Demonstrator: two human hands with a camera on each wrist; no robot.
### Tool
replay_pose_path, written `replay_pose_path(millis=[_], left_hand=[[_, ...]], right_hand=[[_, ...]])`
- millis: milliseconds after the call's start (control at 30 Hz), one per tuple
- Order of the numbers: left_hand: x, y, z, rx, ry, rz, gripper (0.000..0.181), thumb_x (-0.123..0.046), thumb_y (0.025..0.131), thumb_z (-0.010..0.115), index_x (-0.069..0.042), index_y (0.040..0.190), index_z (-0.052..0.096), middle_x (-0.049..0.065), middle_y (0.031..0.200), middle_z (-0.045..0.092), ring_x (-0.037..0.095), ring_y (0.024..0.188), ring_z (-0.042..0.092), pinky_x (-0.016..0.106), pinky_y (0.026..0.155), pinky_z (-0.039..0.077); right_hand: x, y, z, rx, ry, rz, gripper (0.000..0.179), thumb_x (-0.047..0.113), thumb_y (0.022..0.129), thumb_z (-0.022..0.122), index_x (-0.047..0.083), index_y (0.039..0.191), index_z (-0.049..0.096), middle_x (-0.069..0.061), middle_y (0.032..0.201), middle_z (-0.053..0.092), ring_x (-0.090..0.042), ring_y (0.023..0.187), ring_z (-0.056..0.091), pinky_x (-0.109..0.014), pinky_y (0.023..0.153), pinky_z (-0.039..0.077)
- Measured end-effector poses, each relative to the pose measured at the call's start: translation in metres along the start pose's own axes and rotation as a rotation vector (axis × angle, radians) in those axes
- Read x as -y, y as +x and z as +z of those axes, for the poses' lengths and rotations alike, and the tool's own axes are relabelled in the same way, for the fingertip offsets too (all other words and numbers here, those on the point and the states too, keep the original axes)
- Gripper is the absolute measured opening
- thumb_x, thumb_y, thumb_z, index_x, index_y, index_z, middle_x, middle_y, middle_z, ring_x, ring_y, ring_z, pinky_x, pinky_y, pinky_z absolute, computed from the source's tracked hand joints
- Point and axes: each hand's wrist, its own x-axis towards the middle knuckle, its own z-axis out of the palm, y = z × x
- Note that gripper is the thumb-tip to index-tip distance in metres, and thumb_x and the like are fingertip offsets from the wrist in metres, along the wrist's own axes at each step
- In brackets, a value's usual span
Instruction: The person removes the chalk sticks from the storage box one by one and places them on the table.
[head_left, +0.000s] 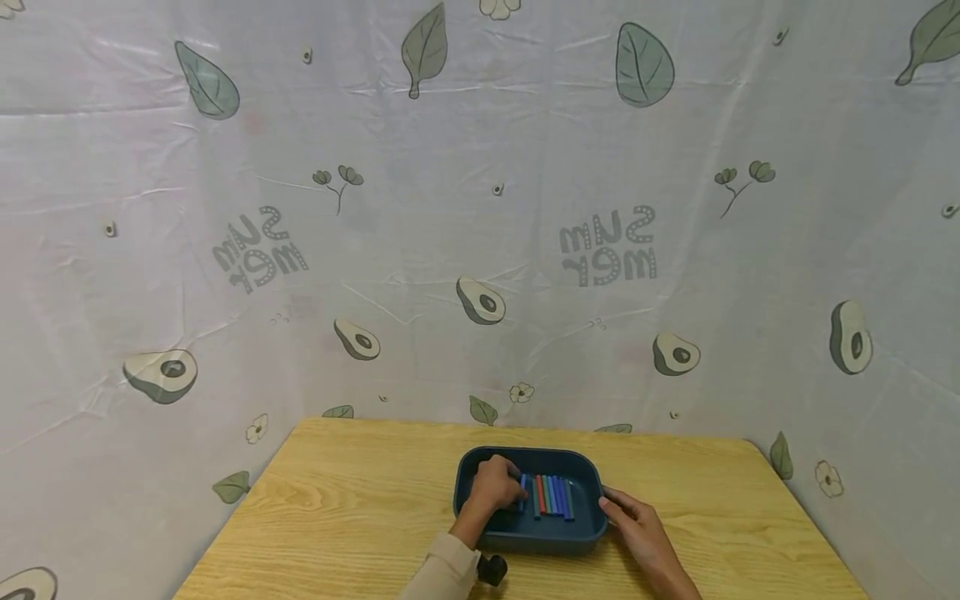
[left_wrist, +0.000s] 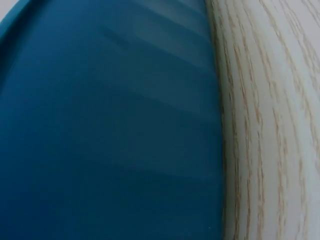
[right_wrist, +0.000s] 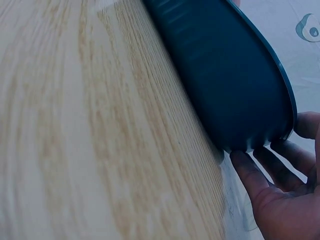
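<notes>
Here, a dark blue tray (head_left: pixel 536 543) rests on the wooden counter (head_left: pixel 360 492), containing a row of coloured sticks (head_left: pixel 555 497). The right hand (head_left: pixel 637 529) grips the tray's right end, thumb at the rim. The left hand (head_left: pixel 491 485) reaches inside, at a blue stick (head_left: pixel 523 481) left of the row; whether its grip pinches the stick cannot be told.

On the table (head_left: pixel 337 508) stood a dark blue tray (head_left: pixel 542 545). Inside it, the left hand (head_left: pixel 493 483) pinched a blue stick (head_left: pixel 523 481), left of a row of red, green and blue sticks (head_left: pixel 555 497). The right hand (head_left: pixel 641 533) gripped the tray's right end. Behind the table hung a pale sheet (head_left: pixel 450 225) printed with leaves (head_left: pixel 651 67) and avocado halves (head_left: pixel 474 297).
</notes>
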Motion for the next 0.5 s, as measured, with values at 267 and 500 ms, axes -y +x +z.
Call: replay_pose_path(millis=[267,500], left_hand=[[0.002,-0.003,-0.005,0.034,-0.133,-0.02,0.028,-0.006,0.071,0.086,-0.004,0.098,0.077,0.018,0.102,0.071,0.017,0.062,0.066,0.034,0.057,0.057],[0.0,-0.009,-0.014,0.032,-0.232,-0.05,0.029,-0.001,0.071,0.084,-0.004,0.099,0.077,0.016,0.102,0.071,0.018,0.07,0.068,0.033,0.057,0.058]], right_hand=[[-0.001,0.001,0.0,0.005,0.03,0.02,0.051,0.029,0.099,0.061,-0.002,0.139,0.055,-0.024,0.144,0.052,-0.035,0.132,0.052,-0.034,0.093,0.056],[0.0,-0.001,0.0,0.005,0.023,-0.002,0.051,0.03,0.1,0.06,-0.003,0.139,0.055,-0.025,0.143,0.052,-0.033,0.13,0.053,-0.032,0.093,0.056]])
